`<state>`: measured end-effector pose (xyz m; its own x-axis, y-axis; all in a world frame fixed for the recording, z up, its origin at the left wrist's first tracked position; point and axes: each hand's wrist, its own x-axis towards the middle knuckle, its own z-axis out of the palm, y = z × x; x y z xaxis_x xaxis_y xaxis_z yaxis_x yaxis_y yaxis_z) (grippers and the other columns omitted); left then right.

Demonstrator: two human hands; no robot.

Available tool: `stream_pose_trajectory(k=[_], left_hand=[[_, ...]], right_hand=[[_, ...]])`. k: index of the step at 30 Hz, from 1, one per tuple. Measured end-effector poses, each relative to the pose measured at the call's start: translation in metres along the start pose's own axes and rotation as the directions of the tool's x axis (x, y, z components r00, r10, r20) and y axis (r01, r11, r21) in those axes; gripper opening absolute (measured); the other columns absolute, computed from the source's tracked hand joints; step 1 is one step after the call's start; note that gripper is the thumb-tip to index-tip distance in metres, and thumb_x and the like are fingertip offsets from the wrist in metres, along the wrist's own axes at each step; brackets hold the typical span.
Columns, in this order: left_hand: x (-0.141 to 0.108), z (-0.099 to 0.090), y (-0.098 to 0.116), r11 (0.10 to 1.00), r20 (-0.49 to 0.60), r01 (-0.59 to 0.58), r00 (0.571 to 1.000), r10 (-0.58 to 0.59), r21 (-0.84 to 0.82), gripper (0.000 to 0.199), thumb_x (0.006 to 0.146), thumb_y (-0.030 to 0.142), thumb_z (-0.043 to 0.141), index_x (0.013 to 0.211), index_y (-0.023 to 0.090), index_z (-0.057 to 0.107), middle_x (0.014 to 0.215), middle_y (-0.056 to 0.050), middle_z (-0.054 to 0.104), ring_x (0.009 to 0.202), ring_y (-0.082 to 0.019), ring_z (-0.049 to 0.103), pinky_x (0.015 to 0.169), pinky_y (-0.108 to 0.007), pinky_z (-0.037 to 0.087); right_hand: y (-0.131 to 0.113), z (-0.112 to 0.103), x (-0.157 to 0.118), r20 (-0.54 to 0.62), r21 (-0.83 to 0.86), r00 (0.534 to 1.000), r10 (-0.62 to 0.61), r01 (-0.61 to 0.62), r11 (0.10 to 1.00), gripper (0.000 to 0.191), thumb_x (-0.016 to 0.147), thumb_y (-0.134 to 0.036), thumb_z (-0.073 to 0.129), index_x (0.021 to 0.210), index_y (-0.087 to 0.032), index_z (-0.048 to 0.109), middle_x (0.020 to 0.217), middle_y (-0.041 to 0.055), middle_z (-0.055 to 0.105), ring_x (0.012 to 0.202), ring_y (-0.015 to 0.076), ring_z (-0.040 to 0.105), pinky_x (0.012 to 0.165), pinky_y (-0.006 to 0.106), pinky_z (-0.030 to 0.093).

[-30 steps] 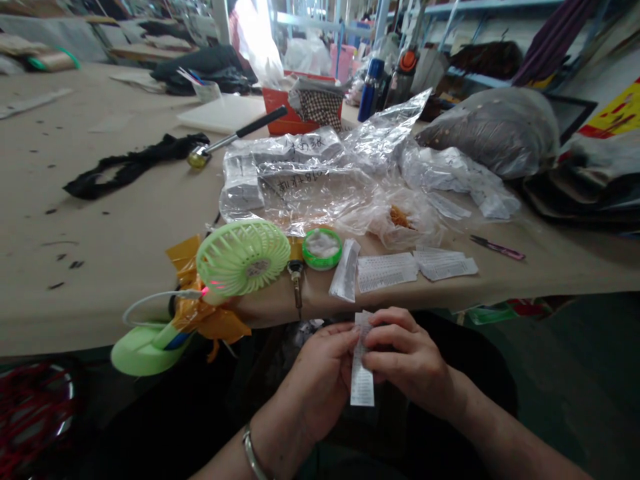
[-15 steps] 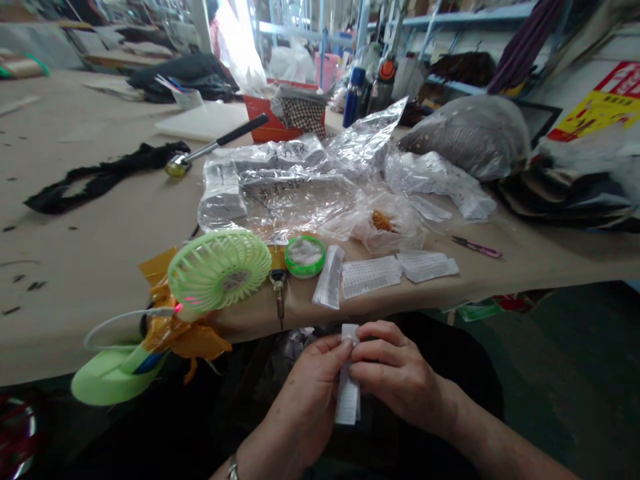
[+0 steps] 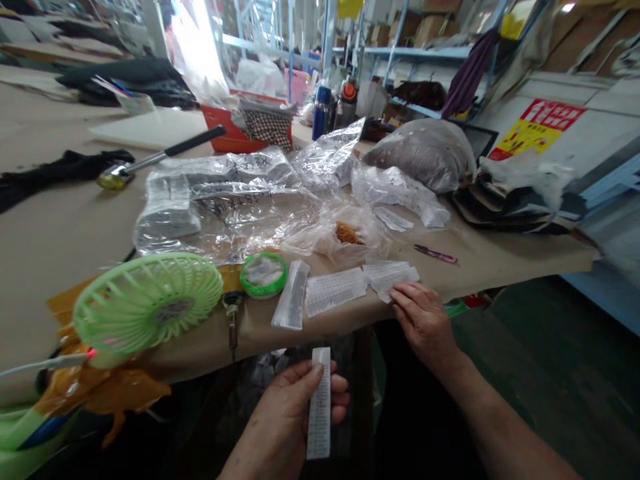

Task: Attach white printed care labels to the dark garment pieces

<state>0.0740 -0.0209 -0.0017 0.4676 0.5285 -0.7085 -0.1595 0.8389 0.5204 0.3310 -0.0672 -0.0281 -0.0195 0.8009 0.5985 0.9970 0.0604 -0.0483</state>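
Observation:
My left hand [image 3: 295, 407] pinches a narrow white printed label strip [image 3: 320, 427] between thumb and fingers, below the table's front edge. My right hand [image 3: 425, 320] reaches over the edge, its fingertips on the right-hand stack of printed labels [image 3: 387, 275]; whether they grip one is hard to tell. Beside that stack lies a second group of labels [image 3: 336, 291], and left of it a folded bundle of blank-looking strips [image 3: 291, 297]. A round green tin [image 3: 263, 275] with white material inside stands further left.
A green fan [image 3: 150, 303] and a screwdriver [image 3: 233, 320] are at the front left. Behind lie clear plastic bags [image 3: 250, 207], a bag with orange bands [image 3: 349, 233] and a hammer-like tool [image 3: 165, 153]. Small pink snips [image 3: 435, 254] lie at right.
My right hand has left the strip and moved up and right to the labels on the table. My left hand still holds a strip. The view has shifted right.

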Motion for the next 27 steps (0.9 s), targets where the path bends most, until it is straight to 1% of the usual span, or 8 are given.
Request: stream_pose_trajectory(k=[4, 9, 13, 15, 17, 20, 23, 27], left_hand=[[0.000, 0.001, 0.003, 1.000, 0.001, 0.001, 1.000, -0.001, 0.017, 0.015, 0.073, 0.018, 0.071, 0.084, 0.011, 0.064, 0.068, -0.008, 0.072, 0.058, -0.016, 0.067, 0.056, -0.025, 0.054], [-0.002, 0.002, 0.004, 1.000, 0.023, -0.004, 1.000, 0.003, 0.013, 0.013, 0.075, 0.020, 0.070, 0.082, 0.011, 0.063, 0.067, -0.008, 0.071, 0.058, -0.016, 0.066, 0.054, -0.025, 0.053], [-0.006, 0.002, 0.004, 1.000, 0.022, 0.001, 1.000, -0.002, 0.009, 0.012, 0.078, 0.021, 0.067, 0.083, 0.011, 0.064, 0.068, -0.008, 0.071, 0.057, -0.015, 0.065, 0.056, -0.025, 0.052], [-0.008, 0.003, 0.005, 1.000, 0.038, 0.012, 0.999, -0.012, 0.000, 0.012, 0.078, 0.022, 0.067, 0.083, 0.010, 0.065, 0.068, -0.008, 0.070, 0.056, -0.015, 0.064, 0.057, -0.025, 0.052], [-0.009, 0.003, 0.006, 1.000, 0.077, -0.001, 0.997, 0.004, -0.030, 0.014, 0.076, 0.022, 0.068, 0.083, 0.010, 0.067, 0.068, -0.007, 0.070, 0.053, -0.013, 0.062, 0.056, -0.024, 0.051], [-0.009, 0.002, 0.007, 0.994, 0.132, -0.055, 0.989, 0.067, -0.092, 0.015, 0.072, 0.021, 0.072, 0.079, 0.009, 0.070, 0.066, -0.006, 0.068, 0.052, -0.011, 0.059, 0.050, -0.020, 0.045], [-0.010, 0.000, 0.007, 0.987, 0.128, -0.067, 0.988, 0.086, -0.149, 0.010, 0.067, 0.017, 0.073, 0.071, 0.009, 0.069, 0.062, -0.005, 0.067, 0.052, -0.010, 0.058, 0.048, -0.018, 0.040], [-0.011, -0.003, 0.006, 0.975, 0.105, -0.060, 0.991, 0.084, -0.214, 0.008, 0.062, 0.012, 0.074, 0.068, 0.010, 0.069, 0.060, -0.002, 0.065, 0.049, -0.008, 0.055, 0.047, -0.017, 0.038]], right_hand=[[0.003, -0.001, -0.001, -0.070, 0.114, 0.997, 0.009, -0.001, 0.994, 0.023, 0.087, -0.015, 0.057, 0.108, -0.020, 0.066, 0.107, 0.0081, 0.069, 0.107, 0.0245, 0.058, 0.094, 0.045, 0.045], [0.005, -0.004, 0.003, -0.163, 0.280, 0.972, 0.167, -0.116, 0.953, 0.017, 0.086, -0.014, 0.059, 0.098, -0.021, 0.068, 0.099, 0.0068, 0.069, 0.099, 0.0219, 0.063, 0.091, 0.043, 0.049], [-0.023, -0.014, 0.009, -0.250, 0.444, 0.941, 0.226, -0.096, 0.891, 0.021, 0.083, -0.009, 0.060, 0.098, -0.023, 0.067, 0.099, 0.0055, 0.067, 0.102, 0.0233, 0.063, 0.093, 0.046, 0.049], [-0.049, -0.019, 0.011, -0.238, 0.554, 0.956, 0.173, -0.013, 0.832, 0.028, 0.082, -0.006, 0.061, 0.101, -0.025, 0.067, 0.101, 0.0047, 0.067, 0.105, 0.0245, 0.062, 0.093, 0.048, 0.049], [-0.078, -0.020, 0.011, -0.152, 0.636, 0.988, 0.009, 0.091, 0.766, 0.026, 0.084, -0.010, 0.059, 0.103, -0.026, 0.066, 0.101, 0.0054, 0.067, 0.108, 0.0253, 0.060, 0.088, 0.047, 0.051], [-0.113, -0.015, 0.008, -0.099, 0.657, 0.973, -0.208, 0.221, 0.721, 0.015, 0.086, -0.014, 0.057, 0.095, -0.022, 0.067, 0.094, 0.0054, 0.069, 0.104, 0.0224, 0.061, 0.086, 0.043, 0.052], [-0.129, -0.007, 0.005, -0.098, 0.635, 0.951, -0.294, 0.287, 0.717, 0.013, 0.087, -0.012, 0.057, 0.088, -0.019, 0.068, 0.089, 0.0042, 0.071, 0.100, 0.0185, 0.062, 0.089, 0.039, 0.050], [-0.130, -0.003, 0.006, -0.078, 0.612, 0.940, -0.333, 0.309, 0.728, 0.014, 0.088, -0.013, 0.057, 0.086, -0.020, 0.069, 0.088, 0.0028, 0.071, 0.101, 0.0171, 0.062, 0.093, 0.037, 0.047]])
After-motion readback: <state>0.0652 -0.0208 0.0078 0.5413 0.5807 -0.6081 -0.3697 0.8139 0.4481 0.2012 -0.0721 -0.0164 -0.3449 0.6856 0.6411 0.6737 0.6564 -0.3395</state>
